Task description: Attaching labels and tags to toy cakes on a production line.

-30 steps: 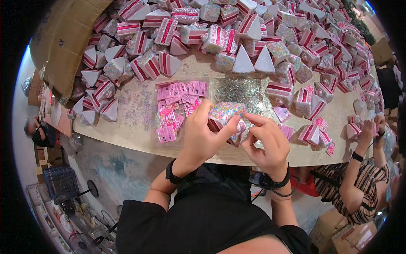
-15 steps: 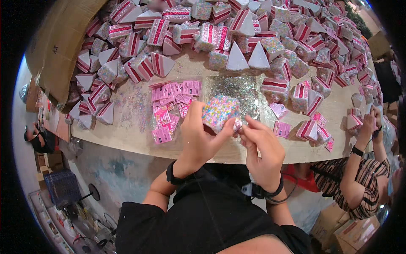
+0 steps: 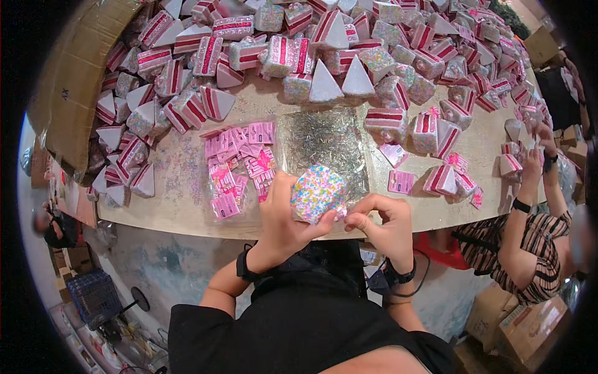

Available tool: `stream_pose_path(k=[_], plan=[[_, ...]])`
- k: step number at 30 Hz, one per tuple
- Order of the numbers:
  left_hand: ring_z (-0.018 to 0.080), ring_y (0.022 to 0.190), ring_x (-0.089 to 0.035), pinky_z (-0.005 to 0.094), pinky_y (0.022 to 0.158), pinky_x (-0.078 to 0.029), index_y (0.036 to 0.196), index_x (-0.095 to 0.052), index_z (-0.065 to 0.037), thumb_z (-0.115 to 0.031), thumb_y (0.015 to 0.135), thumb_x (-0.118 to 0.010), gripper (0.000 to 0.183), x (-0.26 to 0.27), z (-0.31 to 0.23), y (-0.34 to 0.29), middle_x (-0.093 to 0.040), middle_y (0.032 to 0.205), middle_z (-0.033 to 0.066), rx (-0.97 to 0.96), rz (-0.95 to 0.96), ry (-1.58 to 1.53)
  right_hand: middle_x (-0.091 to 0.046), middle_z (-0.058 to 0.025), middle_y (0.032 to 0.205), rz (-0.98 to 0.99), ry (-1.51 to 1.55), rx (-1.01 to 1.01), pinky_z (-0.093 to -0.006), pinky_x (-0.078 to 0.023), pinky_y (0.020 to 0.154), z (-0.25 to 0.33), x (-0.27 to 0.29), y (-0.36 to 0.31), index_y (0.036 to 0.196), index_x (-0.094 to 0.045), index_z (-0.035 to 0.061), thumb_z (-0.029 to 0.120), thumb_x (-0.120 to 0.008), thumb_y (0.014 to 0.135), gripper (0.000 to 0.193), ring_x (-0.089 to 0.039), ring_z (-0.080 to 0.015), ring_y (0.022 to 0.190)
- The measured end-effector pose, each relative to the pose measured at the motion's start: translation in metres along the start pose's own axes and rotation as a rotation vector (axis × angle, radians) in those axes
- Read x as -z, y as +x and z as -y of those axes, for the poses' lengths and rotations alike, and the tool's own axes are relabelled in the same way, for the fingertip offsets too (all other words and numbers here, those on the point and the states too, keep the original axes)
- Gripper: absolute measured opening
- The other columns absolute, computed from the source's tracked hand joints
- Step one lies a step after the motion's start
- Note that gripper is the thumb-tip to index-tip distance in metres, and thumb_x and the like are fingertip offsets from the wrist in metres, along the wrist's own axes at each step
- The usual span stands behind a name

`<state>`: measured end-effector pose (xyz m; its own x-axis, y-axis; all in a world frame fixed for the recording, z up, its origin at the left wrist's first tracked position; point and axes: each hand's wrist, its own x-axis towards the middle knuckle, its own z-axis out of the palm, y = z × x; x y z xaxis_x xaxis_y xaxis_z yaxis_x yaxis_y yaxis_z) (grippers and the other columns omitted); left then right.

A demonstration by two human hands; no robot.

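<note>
Fingers of the left hand (image 3: 283, 218) are wrapped around a sprinkle-covered wedge (image 3: 316, 193), thumb pressed to its lower edge; the wedge is held just above the near edge of the table (image 3: 187, 218), in front of the silver sheet (image 3: 324, 140). Fingers of the right hand (image 3: 383, 224) are curled narrow, tips pinched together beside the lower right corner of the wedge; whether they hold a small item cannot be told

Layout:
- Pink tags (image 3: 240, 165) lie in a loose batch on the table, left of the silver sheet
- Two further pink tags lie right of the sheet, near a few striped wedges (image 3: 436, 131)
- A large pile of wedges (image 3: 299, 50) fills the far half of the table, some showing red-and-white striped sides, some white tops, some sprinkles
- A cardboard box (image 3: 68, 93) stands at the far left
- Another person's hand (image 3: 532, 165) works at the right edge of the table

Progress, as judged: most wedges lie piled in one mass, and which of them are finished cannot be told. One wedge is in hand, and a supply of tags remains unused
</note>
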<state>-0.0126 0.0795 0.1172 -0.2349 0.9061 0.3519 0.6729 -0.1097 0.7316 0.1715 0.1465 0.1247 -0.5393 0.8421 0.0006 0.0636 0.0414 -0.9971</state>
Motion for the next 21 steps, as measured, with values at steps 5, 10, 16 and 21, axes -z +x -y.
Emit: stream_pose_path(k=[5,10,16,21], plan=[[0.0313,0.079,-0.055,0.0389,0.064,-0.045,0.108,-0.046,0.0,-0.031,0.065,-0.085,0.066,-0.014,0.002,-0.007,-0.049,0.092,0.0143,-0.056,-0.023,0.037,-0.065,-0.0057,0.063,0.115,0.025,-0.186,-0.022,-0.044,0.048,0.0,0.0,-0.005,0.079,-0.067,-0.0024,0.007,-0.067,0.087,0.012,-0.061,-0.0087,0.054],[0.0332,0.085,-0.055,0.04,0.071,-0.046,0.114,-0.044,0.0,-0.033,0.064,-0.086,0.073,-0.014,0.0,-0.011,-0.05,0.094,0.0155,-0.072,0.056,-0.019,-0.066,-0.0068,0.067,0.169,0.422,-0.201,-0.0206,-0.043,0.045,-0.024,0.01,-0.011,0.08,-0.065,-0.0021,0.006,-0.065,0.088,0.011,-0.059,-0.0078,0.05],[0.0332,0.093,-0.056,0.041,0.078,-0.046,0.129,-0.042,0.001,-0.039,0.07,-0.08,0.08,-0.013,0.008,-0.001,-0.053,0.108,0.0163,-0.159,0.14,-0.022,-0.061,-0.0062,0.099,0.013,0.973,-0.072,-0.0306,-0.051,0.07,-0.092,0.09,-0.007,0.101,-0.056,0.0039,0.022,-0.058,0.093,0.019,-0.06,-0.0147,0.083],[0.0303,0.091,-0.059,0.0394,0.08,-0.046,0.124,-0.049,-0.003,-0.024,0.078,-0.073,0.056,-0.005,0.015,-0.002,-0.058,0.101,0.0137,-0.141,0.145,0.138,-0.058,-0.014,0.121,-1.011,-0.058,0.201,-0.033,-0.043,0.096,-0.03,0.158,0.03,0.13,-0.049,-0.0025,0.023,-0.053,0.096,0.043,-0.057,-0.0237,0.109]])
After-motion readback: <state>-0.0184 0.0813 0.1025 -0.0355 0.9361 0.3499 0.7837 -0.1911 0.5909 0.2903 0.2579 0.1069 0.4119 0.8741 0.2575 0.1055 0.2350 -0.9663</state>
